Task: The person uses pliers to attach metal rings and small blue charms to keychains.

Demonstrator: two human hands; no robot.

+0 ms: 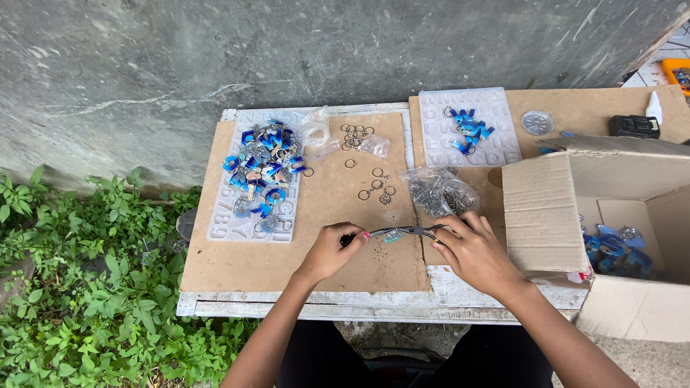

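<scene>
Pliers (406,231) lie level between both hands above the brown board's (287,266) near edge, a small teal piece (393,236) caught at their middle. At nine o'clock of them the left hand (332,251) pinches one end, fingers curled tight. At ten o'clock a white letter mould (223,223) carries a heap of blue charms (262,169). Loose metal rings (377,188) lie at twelve o'clock. The right hand (474,251), at three o'clock, closes on the other end. A cardboard box (546,208) stands further right.

Orange object (677,72) cut off by right edge.
</scene>
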